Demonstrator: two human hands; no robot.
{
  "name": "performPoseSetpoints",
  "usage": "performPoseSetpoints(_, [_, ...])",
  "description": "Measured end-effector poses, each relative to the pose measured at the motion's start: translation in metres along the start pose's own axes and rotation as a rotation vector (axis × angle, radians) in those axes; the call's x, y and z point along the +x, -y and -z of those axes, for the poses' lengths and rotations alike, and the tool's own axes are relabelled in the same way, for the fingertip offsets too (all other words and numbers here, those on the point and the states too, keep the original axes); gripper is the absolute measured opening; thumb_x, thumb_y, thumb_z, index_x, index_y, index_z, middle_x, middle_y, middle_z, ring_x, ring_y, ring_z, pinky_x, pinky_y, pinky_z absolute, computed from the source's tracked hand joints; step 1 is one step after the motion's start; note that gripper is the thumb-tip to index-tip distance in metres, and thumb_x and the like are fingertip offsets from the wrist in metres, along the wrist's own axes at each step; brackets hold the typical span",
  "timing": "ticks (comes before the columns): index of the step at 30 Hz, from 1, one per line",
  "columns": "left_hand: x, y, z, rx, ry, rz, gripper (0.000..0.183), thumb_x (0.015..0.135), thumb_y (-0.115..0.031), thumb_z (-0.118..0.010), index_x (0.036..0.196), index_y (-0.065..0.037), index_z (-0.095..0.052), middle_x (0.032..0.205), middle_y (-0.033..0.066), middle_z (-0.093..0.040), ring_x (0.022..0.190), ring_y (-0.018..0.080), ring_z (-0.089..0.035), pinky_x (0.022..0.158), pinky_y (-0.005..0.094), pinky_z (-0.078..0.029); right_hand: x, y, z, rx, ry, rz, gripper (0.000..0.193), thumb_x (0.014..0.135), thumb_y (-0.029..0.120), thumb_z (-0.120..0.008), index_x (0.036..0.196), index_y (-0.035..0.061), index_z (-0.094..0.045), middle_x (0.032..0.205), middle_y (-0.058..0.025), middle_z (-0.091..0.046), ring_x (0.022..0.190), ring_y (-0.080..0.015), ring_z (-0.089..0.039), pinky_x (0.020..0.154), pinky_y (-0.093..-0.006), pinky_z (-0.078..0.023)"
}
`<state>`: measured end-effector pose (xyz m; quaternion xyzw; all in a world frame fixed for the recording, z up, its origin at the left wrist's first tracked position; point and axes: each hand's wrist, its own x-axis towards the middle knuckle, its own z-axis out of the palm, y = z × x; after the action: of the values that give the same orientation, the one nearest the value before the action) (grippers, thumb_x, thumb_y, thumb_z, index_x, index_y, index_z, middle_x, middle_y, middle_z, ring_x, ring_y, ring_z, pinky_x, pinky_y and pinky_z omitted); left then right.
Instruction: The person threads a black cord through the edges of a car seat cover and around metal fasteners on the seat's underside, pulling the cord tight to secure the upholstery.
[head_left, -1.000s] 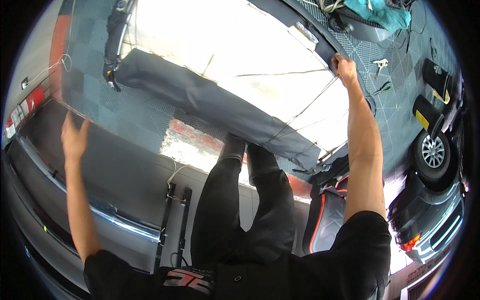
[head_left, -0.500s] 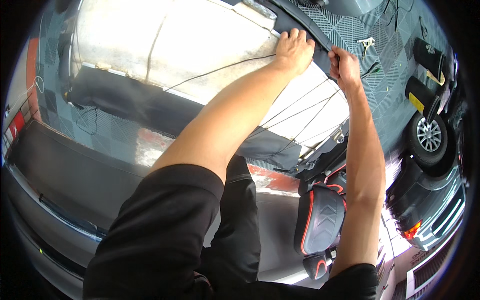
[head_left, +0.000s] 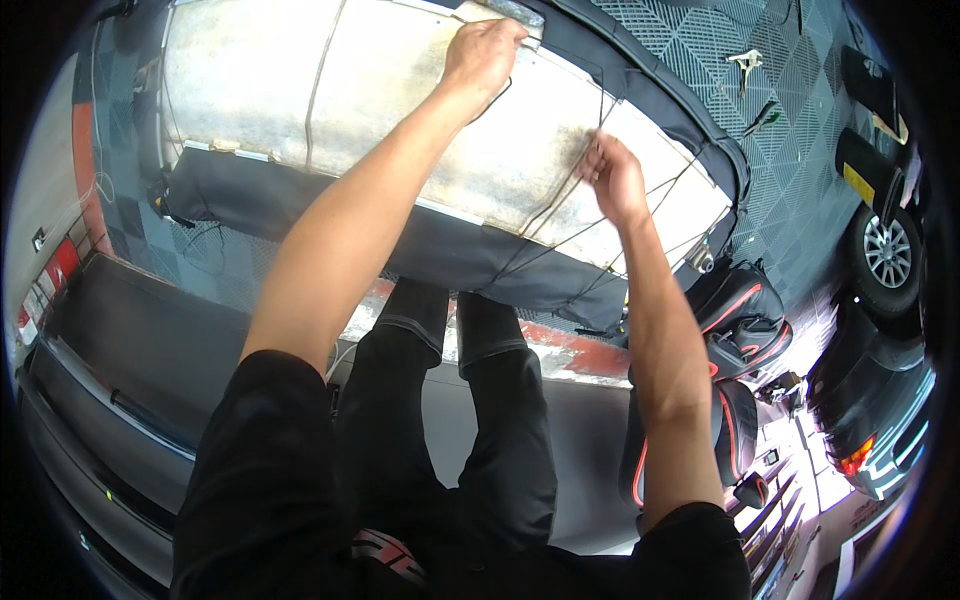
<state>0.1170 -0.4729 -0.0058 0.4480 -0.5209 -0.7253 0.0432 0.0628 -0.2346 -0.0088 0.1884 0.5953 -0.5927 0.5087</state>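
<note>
A large pale padded panel (head_left: 400, 110), likely the back of a car seat, lies in front of me with a black cover (head_left: 430, 245) folded round its edges. Thin black cord (head_left: 570, 238) runs zigzag over its right part. At the panel's far edge my left hand (head_left: 480, 62) is closed on the cord, a loop of it hanging beside the wrist. Over the panel's right half my right hand (head_left: 615, 175) has its fingers curled round the cord, slightly blurred. White strips (head_left: 235, 151) show along the cover's near edge.
Pale-handled pliers (head_left: 745, 65) and a green-and-black tool (head_left: 765, 118) lie on the grey tiled floor (head_left: 700, 40). Black seats with red trim (head_left: 735, 310) stand to the right. A dark car (head_left: 875, 400) is at the far right; black body panels (head_left: 130, 360) are at the left.
Both hands have left the cover's far right edge. My left hand has moved left to the far edge, and my right hand has come nearer and left, onto the cord.
</note>
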Motion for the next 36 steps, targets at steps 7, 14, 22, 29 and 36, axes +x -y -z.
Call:
performPoseSetpoints(7, [-0.053, 0.019, 0.037, -0.187, -0.066, 0.193, 0.028, 0.09, -0.02, -0.051, 0.065, -0.008, -0.05, 0.057, -0.0027, -0.042, 0.05, 0.0098, -0.038, 0.049, 0.0302, -0.034, 0.004, 0.039, 0.002, -0.139, -0.097, 0.077, 0.022, 0.098, 0.017, -0.055, 0.087, -0.0017, -0.061, 0.065, -0.001, -0.049, 0.056, -0.0136, -0.046, 0.059, -0.0286, -0.046])
performPoseSetpoints(14, [-0.196, 0.081, 0.046, 0.068, 0.038, 0.204, 0.027, 0.088, -0.022, -0.052, 0.069, -0.002, -0.051, 0.061, -0.0008, -0.043, 0.059, 0.009, -0.039, 0.056, 0.0274, -0.034, 0.028, 0.03, -0.008, -0.198, -0.096, 0.042, 0.021, 0.099, 0.019, -0.053, 0.093, 0.0011, -0.062, 0.071, -0.0013, -0.055, 0.062, -0.0135, -0.054, 0.065, -0.0286, -0.05])
performPoseSetpoints(22, [-0.189, 0.114, 0.045, 0.252, -0.039, 0.128, 0.029, 0.088, -0.023, -0.052, 0.074, 0.002, -0.057, 0.062, 0.0075, -0.049, 0.06, 0.014, -0.045, 0.059, 0.0302, -0.04, -0.006, -0.007, -0.01, -0.455, -0.076, -0.047, 0.026, 0.101, 0.02, -0.047, 0.108, 0.001, -0.064, 0.091, -0.0062, -0.069, 0.077, -0.0136, -0.064, 0.074, -0.0256, -0.052])
performPoseSetpoints(29, [-0.198, 0.152, 0.061, 0.423, -0.014, -0.077, 0.029, 0.087, -0.024, -0.052, 0.075, 0.003, -0.057, 0.066, 0.0149, -0.054, 0.061, 0.0246, -0.053, 0.063, 0.0351, -0.044, 0.015, 0.011, -0.008, -0.59, -0.119, 0.074, 0.025, 0.098, 0.016, -0.051, 0.099, -0.0029, -0.068, 0.083, -0.0085, -0.07, 0.073, -0.0141, -0.065, 0.068, -0.025, -0.052])
performPoseSetpoints(36, [-0.203, 0.157, 0.065, 0.316, -0.07, 0.042, 0.031, 0.087, -0.027, -0.054, 0.075, 0.001, -0.06, 0.064, 0.0126, -0.055, 0.061, 0.0207, -0.052, 0.063, 0.0325, -0.043, 0.026, 0.026, -0.025, -1.127, -0.088, 0.269, 0.028, 0.092, 0.021, -0.057, 0.084, -0.0003, -0.073, 0.078, -0.004, -0.072, 0.07, -0.0108, -0.064, 0.072, -0.0258, -0.049])
